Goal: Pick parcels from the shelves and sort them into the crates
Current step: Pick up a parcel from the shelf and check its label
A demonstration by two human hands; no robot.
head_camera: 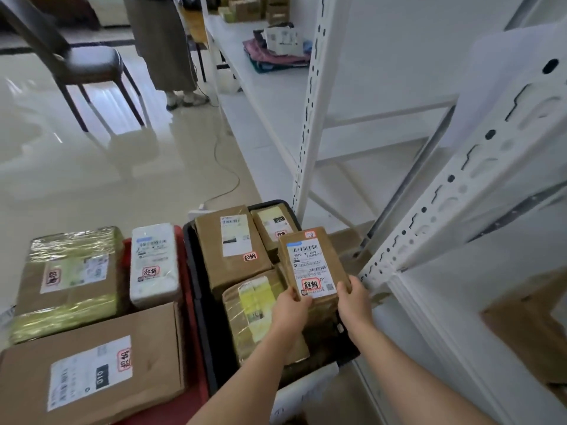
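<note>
Right now I am gripping the brown parcel [313, 265] with left hand [290, 305] and right hand [352, 299] over the black crate [196, 289] — already crowded, so it risks sliding off the pile.

Chair [82, 61], dark seat & legs, upper left of frame on glossy pale floor [92, 167]. A person [161, 41] in long skirt stands top centre, only lower body and shoes in view, w/ a thin cable [225, 167] trailing across floor below toward frame centre. Folded clothes [276, 53] w/ a white bag on top sit upper centre-right.
</note>
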